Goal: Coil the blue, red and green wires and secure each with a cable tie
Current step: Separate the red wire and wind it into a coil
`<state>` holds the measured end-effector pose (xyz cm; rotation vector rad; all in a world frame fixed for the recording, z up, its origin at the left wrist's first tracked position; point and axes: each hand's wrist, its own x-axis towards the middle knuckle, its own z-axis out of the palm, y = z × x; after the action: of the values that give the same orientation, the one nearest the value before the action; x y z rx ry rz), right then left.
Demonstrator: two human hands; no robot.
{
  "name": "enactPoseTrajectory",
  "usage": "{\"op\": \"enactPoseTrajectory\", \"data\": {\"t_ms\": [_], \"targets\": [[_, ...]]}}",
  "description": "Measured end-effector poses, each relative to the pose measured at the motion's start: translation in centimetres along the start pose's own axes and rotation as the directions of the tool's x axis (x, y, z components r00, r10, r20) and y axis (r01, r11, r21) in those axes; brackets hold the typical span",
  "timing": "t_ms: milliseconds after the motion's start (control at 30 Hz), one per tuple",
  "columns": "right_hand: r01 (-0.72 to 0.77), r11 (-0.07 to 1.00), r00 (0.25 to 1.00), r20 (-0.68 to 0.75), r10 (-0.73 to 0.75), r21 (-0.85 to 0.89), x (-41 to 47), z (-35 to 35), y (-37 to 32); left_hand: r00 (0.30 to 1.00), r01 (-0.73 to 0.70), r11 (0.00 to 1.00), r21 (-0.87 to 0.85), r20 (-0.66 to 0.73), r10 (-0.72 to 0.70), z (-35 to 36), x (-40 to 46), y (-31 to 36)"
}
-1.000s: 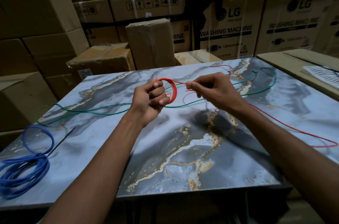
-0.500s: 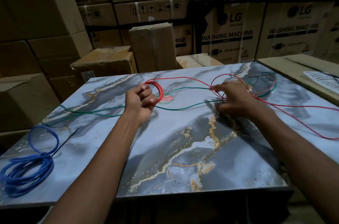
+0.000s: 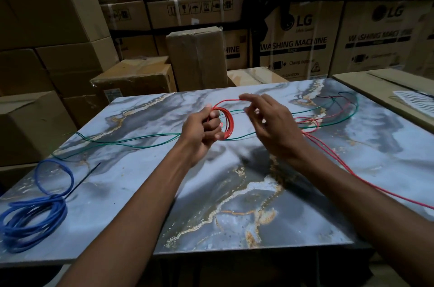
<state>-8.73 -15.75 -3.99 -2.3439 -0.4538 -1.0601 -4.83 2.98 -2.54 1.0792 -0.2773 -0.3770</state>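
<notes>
Left hand (image 3: 202,130) grips red wire coil (image 3: 227,123) above marble tabletop (image 3: 145,192) centre. Right hand (image 3: 270,122), just right of coil, pinches red strand at fingertips. Green wire (image 3: 131,141) lies behind coil; blue wire (image 3: 35,218), coiled, with black cable tie (image 3: 82,181), well left.

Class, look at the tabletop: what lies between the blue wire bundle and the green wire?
In the head view, a black cable tie lies on the marbled table between the blue wire and green wire.
</notes>
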Motion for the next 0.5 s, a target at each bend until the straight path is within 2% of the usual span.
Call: {"op": "enactPoseTrajectory", "data": {"t_ms": [67,133,233,333,433,500], "targets": [[-0.001,0.998,0.998,-0.059,0.005,0.067,0.2,-0.4,0.9,0.997,0.040,0.999,-0.006,0.070,-0.040,-0.1,-0.3,0.2],[-0.022,0.999,0.997,-0.077,0.025,0.043,0.2,-0.9,1.7,0.986,0.082,0.997,-0.013,0.146,-0.079,-0.2,-0.5,0.4],[-0.061,0.997,0.997,-0.035,0.063,0.036,0.3,-1.3,2.4,0.966,0.123,0.992,-0.008,0.229,-0.118,0.0,-0.7,0.5],[-0.095,0.995,0.995,0.036,0.095,0.018,0.4,-1.6,2.8,0.939,0.159,0.984,0.077,0.296,-0.175,-0.3,-1.0,0.8],[-0.116,0.993,0.992,0.037,0.117,-0.014,0.4,-2.1,3.1,0.888,0.245,0.956,0.161,0.360,-0.288,-0.8,-1.3,1.1],[-0.125,0.992,0.992,0.019,0.125,0.002,0.4,-2.3,3.1,0.875,0.275,0.951,0.140,0.373,-0.308,-0.7,-1.4,1.2]]}}
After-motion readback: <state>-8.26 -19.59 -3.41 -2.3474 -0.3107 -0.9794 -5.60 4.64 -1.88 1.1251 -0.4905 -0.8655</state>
